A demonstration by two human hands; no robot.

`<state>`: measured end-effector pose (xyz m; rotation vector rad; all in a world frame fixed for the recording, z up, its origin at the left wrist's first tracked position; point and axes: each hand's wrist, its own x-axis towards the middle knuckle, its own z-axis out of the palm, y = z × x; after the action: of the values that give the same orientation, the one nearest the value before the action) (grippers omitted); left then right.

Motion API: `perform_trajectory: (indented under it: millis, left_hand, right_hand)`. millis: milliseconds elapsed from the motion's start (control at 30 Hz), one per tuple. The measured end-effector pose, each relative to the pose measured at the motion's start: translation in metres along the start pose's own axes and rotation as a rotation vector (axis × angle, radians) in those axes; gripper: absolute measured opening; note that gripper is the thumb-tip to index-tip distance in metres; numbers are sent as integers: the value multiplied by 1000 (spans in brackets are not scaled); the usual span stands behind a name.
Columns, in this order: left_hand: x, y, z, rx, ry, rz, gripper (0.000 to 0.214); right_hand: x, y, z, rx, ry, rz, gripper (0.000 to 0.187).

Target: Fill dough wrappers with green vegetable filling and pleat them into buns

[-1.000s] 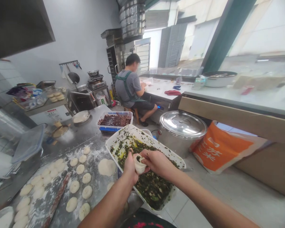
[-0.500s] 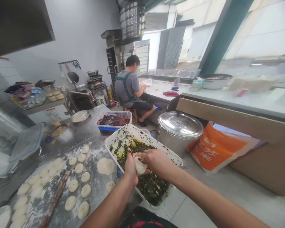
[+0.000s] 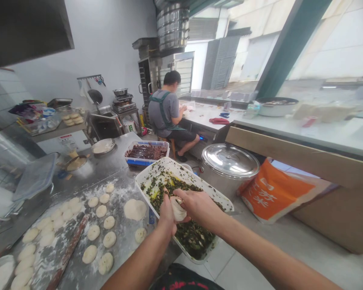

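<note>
The left hand [image 3: 166, 215] cupped a dough bun [image 3: 178, 210] above the tray [image 3: 157, 167] of chopped greens at the counter's [image 3: 109, 165] right edge. The right hand [image 3: 199, 207] closed its fingers [image 3: 181, 196] on the bun's top, seemingly pleating it. The bun looked soft, light and easily torn, best cradled underneath.

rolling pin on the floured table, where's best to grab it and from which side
Grip the rolling pin around its bare middle, coming straight down from above with fingers across the shaft. It lies flat and slantwise on the table, dough rounds close on both sides, so a sideways reach would likely nudge them. The left hand, nearer it, holds a dough wrapper.
</note>
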<state>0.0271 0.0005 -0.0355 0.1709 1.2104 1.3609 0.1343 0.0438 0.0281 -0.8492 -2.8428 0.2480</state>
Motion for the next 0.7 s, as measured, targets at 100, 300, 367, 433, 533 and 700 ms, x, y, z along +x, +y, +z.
perform_trajectory:
  millis: [100, 300, 367, 433, 533, 700]
  left_hand:
    - [0, 0, -1, -26, -37, -21, 54]
    - [-9, 2, 0, -77, -104, 6, 54]
    - [-10, 2, 2, -80, -79, 11, 53]
    - [-10, 3, 3, -70, -66, 3, 53]
    - [-11, 5, 5, -41, -97, -3, 55]
    - [-16, 9, 7, 53, -38, 20, 57]
  right_hand:
    - [0, -1, -3, 5, -31, -57, 17]
    - [1, 3, 0, -112, 1, -66, 4]
    - [2, 2, -1, -118, -5, -81, 4]
    - [2, 1, -6, -116, -18, -107, 4]
    - [2, -1, -13, -107, -39, -99, 3]
    - [2, -3, -15, -71, -41, -9, 8]
